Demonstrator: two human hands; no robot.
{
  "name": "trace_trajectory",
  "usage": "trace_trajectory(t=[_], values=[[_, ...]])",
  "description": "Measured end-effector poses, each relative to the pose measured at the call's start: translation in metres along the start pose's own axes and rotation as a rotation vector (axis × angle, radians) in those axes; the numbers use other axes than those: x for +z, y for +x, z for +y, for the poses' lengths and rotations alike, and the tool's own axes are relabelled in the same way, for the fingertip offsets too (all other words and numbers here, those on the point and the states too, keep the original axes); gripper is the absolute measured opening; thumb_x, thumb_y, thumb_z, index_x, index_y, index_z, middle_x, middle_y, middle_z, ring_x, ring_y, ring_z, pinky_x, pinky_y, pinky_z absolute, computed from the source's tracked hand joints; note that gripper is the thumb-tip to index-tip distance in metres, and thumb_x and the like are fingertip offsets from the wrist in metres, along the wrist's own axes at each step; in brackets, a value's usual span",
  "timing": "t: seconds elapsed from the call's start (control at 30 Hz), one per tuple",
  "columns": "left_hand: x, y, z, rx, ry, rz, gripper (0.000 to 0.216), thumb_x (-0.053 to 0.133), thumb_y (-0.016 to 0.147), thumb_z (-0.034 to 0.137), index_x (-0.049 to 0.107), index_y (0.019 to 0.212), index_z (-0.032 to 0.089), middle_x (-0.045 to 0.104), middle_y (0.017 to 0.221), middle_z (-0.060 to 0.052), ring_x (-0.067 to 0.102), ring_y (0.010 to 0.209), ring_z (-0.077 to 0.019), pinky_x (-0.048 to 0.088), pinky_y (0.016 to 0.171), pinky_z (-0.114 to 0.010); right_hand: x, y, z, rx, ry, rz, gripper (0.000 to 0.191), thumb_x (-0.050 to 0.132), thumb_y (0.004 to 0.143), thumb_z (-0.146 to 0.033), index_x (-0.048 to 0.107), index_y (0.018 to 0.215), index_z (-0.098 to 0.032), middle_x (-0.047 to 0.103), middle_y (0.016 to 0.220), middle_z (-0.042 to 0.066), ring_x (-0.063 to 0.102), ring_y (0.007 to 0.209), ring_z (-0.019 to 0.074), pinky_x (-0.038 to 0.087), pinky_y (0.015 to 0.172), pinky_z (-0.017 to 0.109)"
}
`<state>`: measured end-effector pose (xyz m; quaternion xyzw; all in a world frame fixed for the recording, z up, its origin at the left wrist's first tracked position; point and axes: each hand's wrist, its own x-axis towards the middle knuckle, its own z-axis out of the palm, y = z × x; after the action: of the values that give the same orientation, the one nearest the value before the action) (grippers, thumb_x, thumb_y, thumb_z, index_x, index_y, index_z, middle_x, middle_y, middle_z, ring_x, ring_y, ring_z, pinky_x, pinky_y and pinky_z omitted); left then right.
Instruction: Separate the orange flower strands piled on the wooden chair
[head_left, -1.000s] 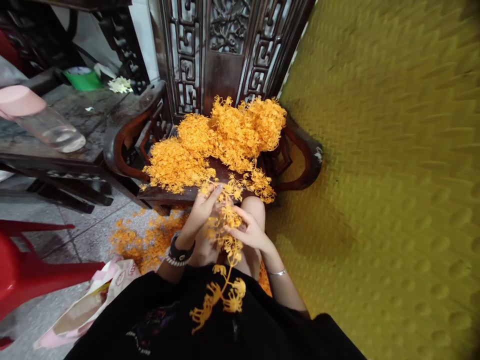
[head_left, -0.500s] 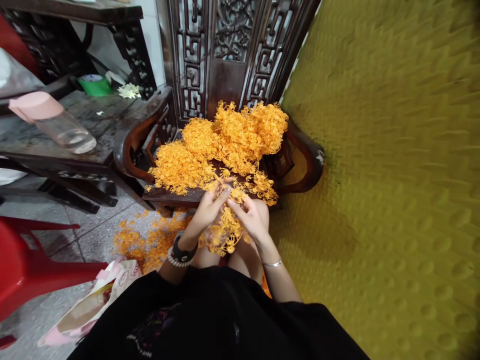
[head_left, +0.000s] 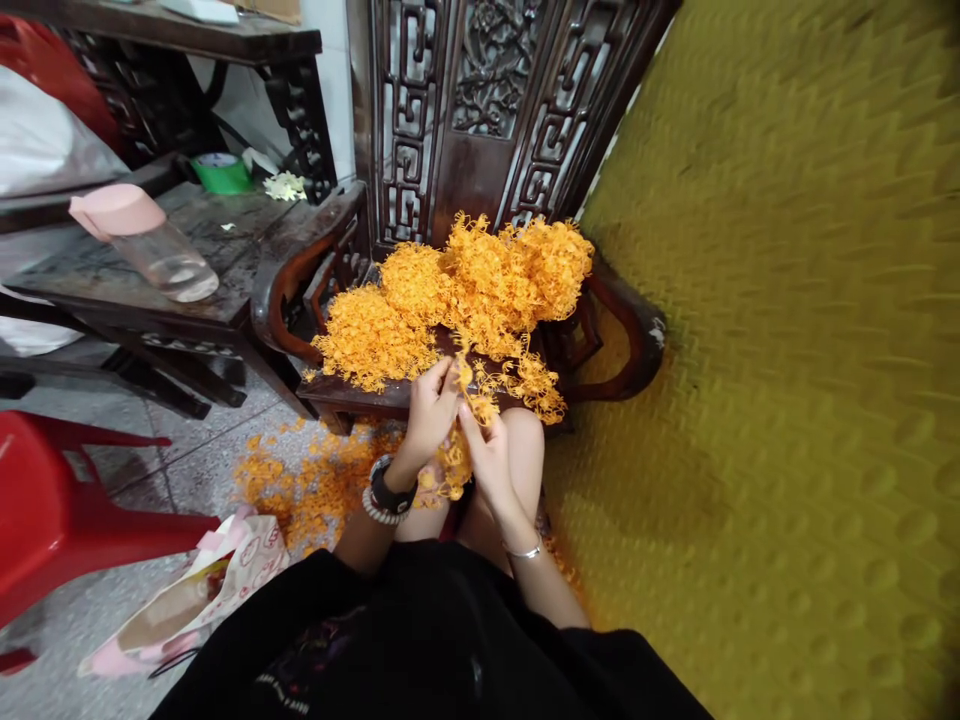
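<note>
The person sits facing a dark wooden chair (head_left: 646, 350), bent over an orange sprig (head_left: 451, 470) held up just above the knees, at the near edge of the seat. The left hand (head_left: 435, 410) has its fingers curled in, thumb and fingertips closed on the sprig near its far end. The right hand (head_left: 489, 455) is just beside it, a little nearer and to the right — its thumb raised against the sprig and the other fingers bent behind, nearly closed, though exactly how they grip is hard to tell. Part of the sprig hangs down between the two wrists, blurred.

On the seat, beyond the hands, a big orange heap (head_left: 416, 285) spreads from the left armrest to the right one, with a looser cluster (head_left: 540, 385) at the near right corner. Orange scraps (head_left: 307, 480) litter the floor to the left of the knees. A black wristband (head_left: 394, 483) circles the left wrist, a thin silver bracelet (head_left: 523, 551) the right.

Farther left, a pink-capped bottle (head_left: 161, 245) lies tilted on a dark wooden surface (head_left: 97, 275), with a green tape roll (head_left: 225, 178) behind it. A red stool (head_left: 45, 530) stands near left — a pink and white bag (head_left: 247, 565) beside it.
</note>
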<state>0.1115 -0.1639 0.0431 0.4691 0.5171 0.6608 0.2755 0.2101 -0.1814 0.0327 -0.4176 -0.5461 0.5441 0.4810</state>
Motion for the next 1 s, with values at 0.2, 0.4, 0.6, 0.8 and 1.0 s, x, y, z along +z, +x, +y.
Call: trace_trajectory(t=[0.2, 0.4, 0.6, 0.8, 1.0], values=[[-0.004, 0.016, -0.010, -0.012, -0.032, 0.192, 0.058, 0.057, 0.083, 0.050, 0.021, 0.050, 0.019, 0.018, 0.048, 0.007, 0.017, 0.045, -0.0061, 0.014, 0.044, -0.025, 0.000, -0.016, -0.004, 0.171, 0.060, -0.180, 0.049, 0.060, 0.077, -0.059, 0.039, 0.057, -0.020, 0.032, 0.053, -0.005, 0.023, 0.049, 0.0072, 0.019, 0.045, 0.024], [-0.072, 0.085, -0.030, -0.099, -0.306, 0.608, 0.055, 0.059, 0.083, 0.045, 0.021, 0.052, 0.020, 0.018, 0.043, 0.010, 0.015, 0.037, -0.0038, 0.012, 0.038, -0.021, -0.018, -0.059, -0.007, 0.310, 0.080, -0.311, 0.052, 0.053, 0.084, -0.058, 0.036, 0.053, -0.019, 0.027, 0.049, -0.006, 0.020, 0.046, 0.0065, 0.015, 0.044, 0.026], [-0.082, 0.071, -0.010, -0.240, -0.362, 0.056, 0.045, 0.062, 0.077, 0.055, 0.038, 0.065, 0.020, 0.039, 0.049, 0.008, 0.025, 0.033, -0.0031, 0.016, 0.033, -0.020, -0.040, -0.026, -0.007, 0.299, 0.356, -0.163, 0.053, 0.067, 0.075, -0.052, 0.036, 0.047, -0.019, 0.025, 0.044, -0.007, 0.021, 0.043, 0.0063, 0.013, 0.043, 0.026], [-0.034, 0.019, -0.008, -0.220, -0.276, -0.176, 0.035, 0.053, 0.084, 0.056, 0.050, 0.090, 0.022, 0.048, 0.063, 0.003, 0.046, 0.054, -0.0098, 0.039, 0.052, -0.022, -0.039, -0.004, -0.023, 0.282, 0.333, -0.243, 0.049, 0.067, 0.077, -0.049, 0.041, 0.048, -0.019, 0.029, 0.043, -0.006, 0.023, 0.041, 0.0057, 0.014, 0.042, 0.026], [-0.044, 0.013, 0.014, 0.143, -0.103, -0.606, 0.078, 0.021, 0.080, 0.079, 0.064, 0.107, 0.019, 0.065, 0.107, -0.013, 0.058, 0.106, -0.0254, 0.042, 0.098, -0.040, -0.047, 0.006, -0.033, 0.415, 0.291, -0.413, 0.048, 0.065, 0.077, -0.048, 0.038, 0.049, -0.020, 0.029, 0.045, -0.007, 0.025, 0.041, 0.0061, 0.017, 0.043, 0.025]])
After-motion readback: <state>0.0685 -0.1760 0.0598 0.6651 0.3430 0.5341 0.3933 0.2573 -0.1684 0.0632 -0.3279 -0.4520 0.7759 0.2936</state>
